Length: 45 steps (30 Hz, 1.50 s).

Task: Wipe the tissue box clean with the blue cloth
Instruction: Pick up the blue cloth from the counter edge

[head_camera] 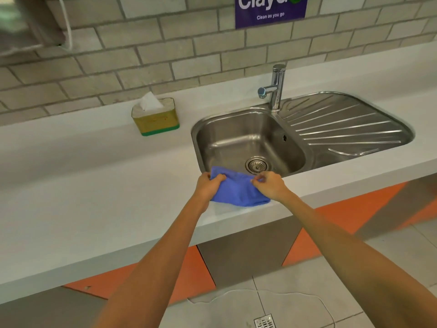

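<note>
A blue cloth (238,189) lies bunched on the white counter, at the front rim of the sink. My left hand (208,185) grips its left edge and my right hand (270,185) pinches its right edge. The tissue box (156,118), yellow-gold with a green base and a white tissue sticking out of its top, stands upright on the counter near the brick wall, well behind and to the left of my hands. Nothing touches the box.
A steel sink (250,143) with a drainboard (343,129) and a chrome tap (275,88) sits right of the box. The white counter (82,185) stretches to the left. A purple sign (270,11) hangs on the brick wall. A white cable (260,292) trails on the floor.
</note>
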Tool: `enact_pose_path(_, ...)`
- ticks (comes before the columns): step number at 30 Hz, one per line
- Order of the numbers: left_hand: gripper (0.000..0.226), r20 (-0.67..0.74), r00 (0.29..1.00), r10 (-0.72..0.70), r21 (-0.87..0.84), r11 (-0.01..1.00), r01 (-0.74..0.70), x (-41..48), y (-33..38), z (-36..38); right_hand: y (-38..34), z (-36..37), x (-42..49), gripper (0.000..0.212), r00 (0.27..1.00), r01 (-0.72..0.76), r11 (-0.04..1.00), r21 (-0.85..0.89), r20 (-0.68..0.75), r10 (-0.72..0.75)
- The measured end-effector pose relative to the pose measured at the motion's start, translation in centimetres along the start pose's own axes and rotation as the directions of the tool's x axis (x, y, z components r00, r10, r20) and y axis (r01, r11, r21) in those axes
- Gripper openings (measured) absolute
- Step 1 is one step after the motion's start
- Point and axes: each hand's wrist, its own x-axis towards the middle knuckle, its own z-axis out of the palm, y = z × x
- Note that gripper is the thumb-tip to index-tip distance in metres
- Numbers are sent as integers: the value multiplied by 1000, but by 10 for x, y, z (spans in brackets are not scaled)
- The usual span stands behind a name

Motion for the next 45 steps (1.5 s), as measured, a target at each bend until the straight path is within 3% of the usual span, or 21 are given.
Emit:
enact_pose_path(3,35,-55,995,77,-115,990,-83,-2,33,-4,-18,8,4,44,997,-63,944,325,64,44)
enact_pose_path(5,29,-84,989,119,-167,977,-132,-2,53,-8,-36,15,4,50,979,-177,803,569,182,87)
enact_pose_path(7,33,-109,984,143,-178,971,-161,-1,69,-11,-55,21,7,55,954,-257,659,706,296,55)
enact_pose_path(12,35,-93,976,198,-141,967,-210,9,86,-19,-91,28,25,68,894,-407,155,900,427,-134)
enact_pose_path(14,37,-140,961,240,-99,962,-254,20,88,-31,-101,29,35,75,865,-441,96,893,451,-223)
enact_pose_path(16,41,-210,936,282,-10,957,-291,34,86,-49,-113,32,45,72,851,-432,137,891,453,-264)
enact_pose_path(20,43,-318,886,339,146,940,-308,65,78,-87,-144,44,62,42,877,-344,296,891,417,-239)
enact_pose_path(23,43,-385,858,341,168,940,-298,87,74,-113,-176,52,78,20,879,-333,374,865,428,-209)
enact_pose_path(25,41,-435,836,334,145,943,-301,99,75,-132,-199,55,90,17,882,-312,434,845,427,-199)
enact_pose_path(27,30,-429,858,283,31,954,-299,113,77,-152,-220,59,105,24,882,-287,472,834,422,-209)
enact_pose_path(29,26,-247,955,162,-229,948,-220,123,77,-173,-241,64,115,32,874,-272,500,822,429,-230)
enact_pose_path(31,31,-3,996,91,-525,848,-79,134,69,-190,-260,72,124,40,861,-250,549,798,442,-250)
enact_pose_path(34,35,99,995,28,-766,640,58,158,47,-200,-280,91,139,51,865,-174,697,695,446,-229)
enact_pose_path(38,31,139,990,-35,-789,600,132,190,31,-211,-286,103,174,55,921,-49,860,507,355,-157)
enact_pose_path(42,31,62,989,-136,-756,640,135,223,14,-242,-272,105,232,44,985,-6,892,453,156,-73)
enact_pose_path(45,27,-93,977,-194,-727,684,66,250,8,-264,-255,114,272,51,998,62,877,477,-21,-59)
